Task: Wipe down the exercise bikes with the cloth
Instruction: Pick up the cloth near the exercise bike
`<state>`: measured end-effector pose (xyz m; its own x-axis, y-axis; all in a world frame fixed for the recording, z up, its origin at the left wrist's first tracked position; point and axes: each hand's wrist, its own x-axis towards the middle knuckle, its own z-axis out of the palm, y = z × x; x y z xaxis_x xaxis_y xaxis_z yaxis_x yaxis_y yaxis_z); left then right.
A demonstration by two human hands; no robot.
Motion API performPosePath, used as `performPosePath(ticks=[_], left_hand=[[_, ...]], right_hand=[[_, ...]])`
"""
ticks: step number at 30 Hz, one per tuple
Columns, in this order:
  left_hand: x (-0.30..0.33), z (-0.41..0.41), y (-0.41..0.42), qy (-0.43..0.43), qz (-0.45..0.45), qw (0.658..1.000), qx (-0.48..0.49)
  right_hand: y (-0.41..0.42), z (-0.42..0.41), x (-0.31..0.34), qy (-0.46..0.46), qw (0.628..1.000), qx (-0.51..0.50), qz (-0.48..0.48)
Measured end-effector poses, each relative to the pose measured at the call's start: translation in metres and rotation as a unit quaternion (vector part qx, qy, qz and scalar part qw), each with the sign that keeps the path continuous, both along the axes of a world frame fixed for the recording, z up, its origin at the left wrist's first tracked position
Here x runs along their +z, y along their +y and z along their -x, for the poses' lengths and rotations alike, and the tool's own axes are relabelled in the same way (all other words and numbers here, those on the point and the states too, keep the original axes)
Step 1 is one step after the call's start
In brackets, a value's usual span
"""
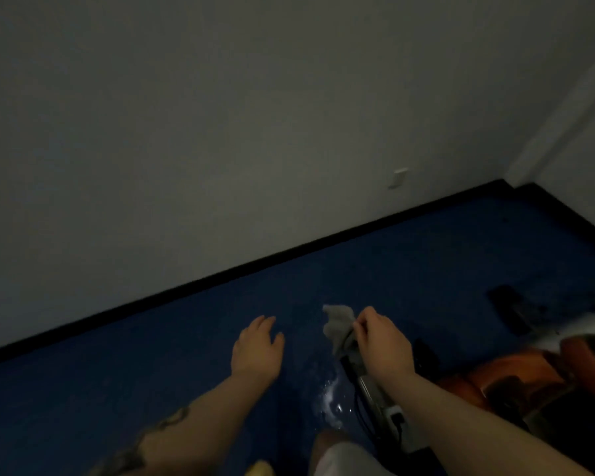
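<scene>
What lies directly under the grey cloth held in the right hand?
Under the grey cloth, pinched by the right hand, a dark bike bar shows. Its covered tip cannot be seen.

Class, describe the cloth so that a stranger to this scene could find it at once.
Start at the blue floor below the grey wall. Two bare hands reach out over it; the right hand pinches the cloth. It is the only pale, crumpled thing there, lighter than the floor.
</scene>
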<state>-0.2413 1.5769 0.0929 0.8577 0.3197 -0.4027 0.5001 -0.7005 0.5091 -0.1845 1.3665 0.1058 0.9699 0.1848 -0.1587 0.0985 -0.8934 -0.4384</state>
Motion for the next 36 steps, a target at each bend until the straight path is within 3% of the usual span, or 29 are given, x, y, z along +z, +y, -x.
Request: performPosePath(ticks=[13, 25, 36], left_hand=[[0.003, -0.211, -0.055, -0.033, 0.001, 0.963, -0.268], [0.022, -0.397, -0.128, -0.063, 0.039, 0.929, -0.362], [0.032, -0.576, -0.230, -0.068, 0.057, 0.836, -0.541]], right_hand=[[-0.028, -0.123, -0.001, -0.038, 0.964, -0.254, -0.066], [-0.090, -0.251, 0.010, -0.051, 0.919, -0.384, -0.080], [-0.159, -0.355, 0.028, -0.085, 0.823, -0.561, -0.024]])
